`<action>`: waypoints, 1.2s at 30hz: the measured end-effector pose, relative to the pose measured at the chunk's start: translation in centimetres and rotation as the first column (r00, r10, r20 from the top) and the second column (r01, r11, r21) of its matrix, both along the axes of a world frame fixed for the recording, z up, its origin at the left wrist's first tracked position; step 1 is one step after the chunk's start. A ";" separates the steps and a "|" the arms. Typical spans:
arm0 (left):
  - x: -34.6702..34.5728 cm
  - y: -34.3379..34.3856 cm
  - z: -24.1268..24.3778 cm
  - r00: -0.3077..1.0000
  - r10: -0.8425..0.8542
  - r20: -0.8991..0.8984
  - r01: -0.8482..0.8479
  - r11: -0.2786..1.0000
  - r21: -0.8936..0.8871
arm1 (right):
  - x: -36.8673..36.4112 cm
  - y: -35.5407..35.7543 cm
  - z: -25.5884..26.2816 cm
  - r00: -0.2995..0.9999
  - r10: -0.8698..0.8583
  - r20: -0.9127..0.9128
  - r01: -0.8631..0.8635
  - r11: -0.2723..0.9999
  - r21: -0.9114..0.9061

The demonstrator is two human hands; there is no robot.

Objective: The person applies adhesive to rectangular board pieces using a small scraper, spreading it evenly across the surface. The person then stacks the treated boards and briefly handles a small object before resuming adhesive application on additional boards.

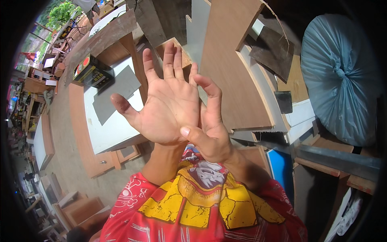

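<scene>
Palm up and fingers spread, my left hand (170, 106) holds nothing. Its thumb and fingertips look stained or dusty. My right hand (213, 130) is around the left one's outer edge near the wrist, its thumb pressed on the heel of the palm. Its index finger is raised and curved. Both are in front of my red printed shirt (208, 208). Beyond the left thumb, grey sheets (116, 93), perhaps sandpaper, lie on a white panel (99, 137). A dark rectangular metal can (93, 72) with writing stands partly on the sheets.
Large plywood panels (229, 69) lean to the right of my hands. A tied blue plastic bag (338, 81) bulges at far right, above a metal-edged frame (338, 155). Wooden furniture parts (81, 211) lie at lower left. A person (89, 9) stands in the far background.
</scene>
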State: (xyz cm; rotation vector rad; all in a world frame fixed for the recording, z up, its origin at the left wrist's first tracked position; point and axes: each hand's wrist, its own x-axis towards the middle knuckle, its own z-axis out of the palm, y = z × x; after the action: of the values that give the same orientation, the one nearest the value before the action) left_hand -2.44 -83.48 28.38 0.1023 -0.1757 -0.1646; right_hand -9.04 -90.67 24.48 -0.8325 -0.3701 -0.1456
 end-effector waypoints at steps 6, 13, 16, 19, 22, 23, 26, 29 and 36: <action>-0.1 0.6 0.7 0.981 0.187 0.052 -0.190 0.979 0.073 | -1.0 1.1 -0.3 0.996 0.014 -0.093 -0.021 0.997 -0.076; -1.7 -1.2 -0.4 0.903 0.318 0.288 -0.390 0.887 0.245 | -2.2 1.5 0.3 0.971 -0.112 -0.209 0.124 0.991 0.048; -2.5 -1.6 -1.3 0.867 0.326 0.375 -0.450 0.836 0.314 | -2.3 1.4 0.6 0.952 -0.141 -0.270 0.147 0.989 0.003; -2.7 -0.5 -1.5 0.867 0.350 0.354 -0.471 0.806 0.358 | -2.2 1.9 0.2 0.959 -0.149 -0.242 0.140 0.989 -0.053; -2.7 0.5 -1.1 0.832 0.413 0.370 -0.532 0.783 0.322 | -3.0 2.1 -0.7 0.973 -0.028 -0.229 0.037 0.999 0.035; -3.1 1.0 -0.4 0.827 0.417 0.377 -0.540 0.776 0.325 | -3.1 2.3 -0.4 0.975 0.016 -0.224 -0.003 0.998 0.055; -3.6 2.0 1.3 0.820 0.469 0.328 -0.551 0.801 0.234 | -3.3 2.5 0.1 0.992 0.087 -0.087 -0.087 0.996 0.002; -3.4 4.1 3.2 0.817 0.522 0.246 -0.564 0.812 0.152 | -3.5 3.1 -1.2 0.988 0.137 0.065 -0.124 0.978 -0.165; -3.5 9.4 4.8 0.508 0.740 0.441 -0.851 0.512 0.120 | -1.1 2.5 4.8 0.978 0.120 0.172 -0.013 0.851 -0.525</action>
State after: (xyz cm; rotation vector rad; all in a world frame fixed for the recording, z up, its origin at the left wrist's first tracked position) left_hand -5.91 -74.04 33.23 0.5448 -0.4310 0.8116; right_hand -10.14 -88.16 29.31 -1.3496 -0.6444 -0.0611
